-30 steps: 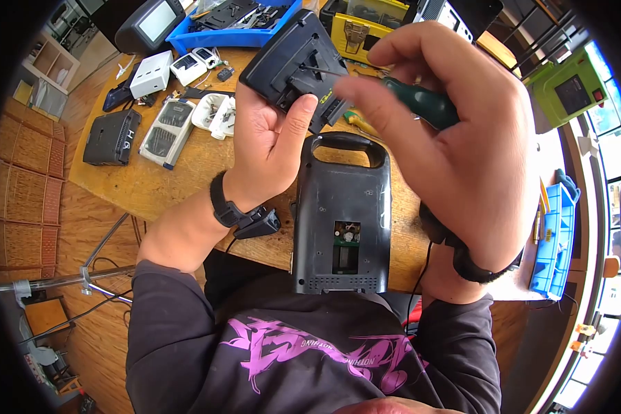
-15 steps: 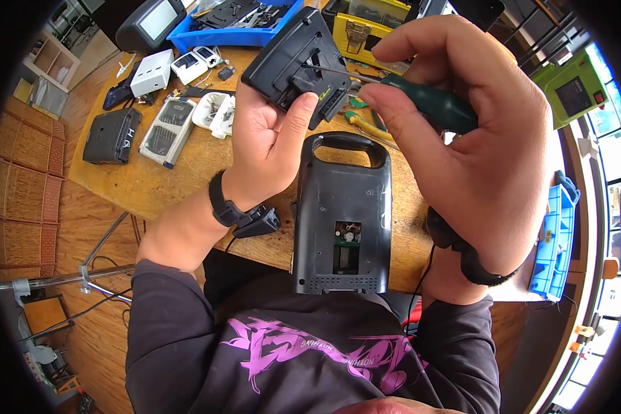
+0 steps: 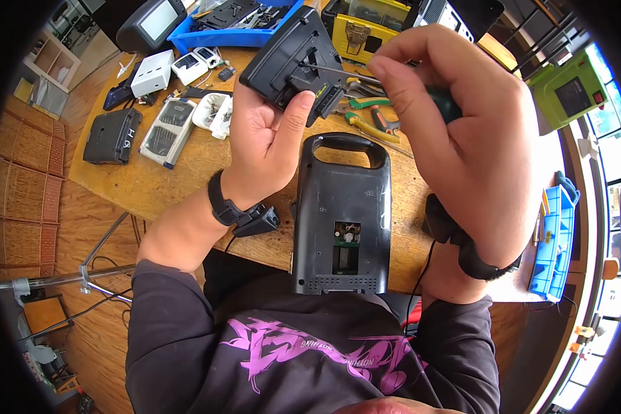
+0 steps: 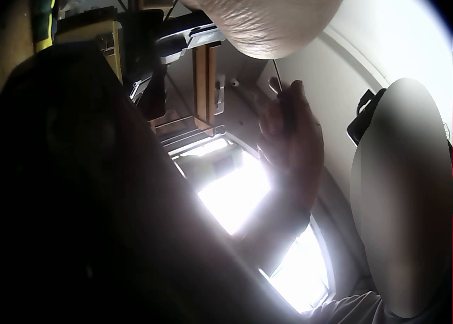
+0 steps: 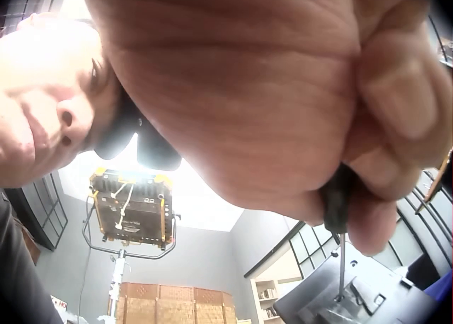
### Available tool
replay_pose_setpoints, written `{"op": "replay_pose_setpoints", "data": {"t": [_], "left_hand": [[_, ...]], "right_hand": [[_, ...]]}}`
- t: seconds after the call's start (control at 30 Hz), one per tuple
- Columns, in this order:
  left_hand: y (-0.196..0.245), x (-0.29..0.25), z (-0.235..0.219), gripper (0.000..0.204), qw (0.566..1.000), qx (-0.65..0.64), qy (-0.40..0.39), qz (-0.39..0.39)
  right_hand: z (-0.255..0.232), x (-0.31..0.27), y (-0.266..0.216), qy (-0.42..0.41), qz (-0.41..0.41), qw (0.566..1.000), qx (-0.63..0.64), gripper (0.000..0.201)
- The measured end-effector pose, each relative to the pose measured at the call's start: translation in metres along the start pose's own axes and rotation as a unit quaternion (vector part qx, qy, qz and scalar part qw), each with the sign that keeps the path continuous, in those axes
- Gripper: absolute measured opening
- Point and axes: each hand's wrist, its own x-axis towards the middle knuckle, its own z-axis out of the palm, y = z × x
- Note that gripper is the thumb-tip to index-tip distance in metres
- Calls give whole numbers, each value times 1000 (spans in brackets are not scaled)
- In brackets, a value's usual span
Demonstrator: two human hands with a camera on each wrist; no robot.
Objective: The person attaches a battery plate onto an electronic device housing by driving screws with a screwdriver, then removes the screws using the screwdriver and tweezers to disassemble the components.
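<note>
My left hand grips a black plastic panel, raised over the table with its thumb on the panel's lower edge. Slots and a raised bracket show on the panel's face. In my right hand is a screwdriver with a dark green handle, much of it hidden by the fingers. Its thin metal shaft reaches left, the tip at a recess in the panel. The right wrist view shows the screwdriver against the panel. Below stands a black housing with a carrying handle and a rectangular opening showing circuitry.
Pliers and other hand tools lie behind the housing. On the left are a bit case, a small white box of parts and a black block. A blue bin and yellow toolbox stand at the back.
The right fingers and thumb have shifted along the screwdriver, and its handle is more covered now than half a second ago. The left hand and panel have barely moved.
</note>
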Motion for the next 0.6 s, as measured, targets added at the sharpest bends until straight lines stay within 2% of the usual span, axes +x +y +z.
{"op": "replay_pose_setpoints", "data": {"t": [0.13,0.2,0.27,0.43,0.5,0.53,0.6], "left_hand": [[2,0,2,40,1000,-3,12,0],[1,-1,1,38,1000,-13,20,-1],[-2,-3,-3,35,999,28,33,-12],[-2,-2,1,33,999,-8,46,-13],[-1,-2,1,34,999,-19,47,-14],[0,-3,1,34,999,-17,46,-19],[0,-3,1,35,999,-15,44,-23]], "right_hand": [[0,0,-9,24,3,999,27,17],[-4,2,-7,11,-66,997,-34,23],[-4,4,-5,6,-77,996,-41,24],[-3,7,-10,-11,-119,990,-72,27],[-3,1,-32,-34,2,993,-113,27],[-1,1,-23,-34,2,993,-113,27],[3,1,2,11,0,1000,-2,24]]}}
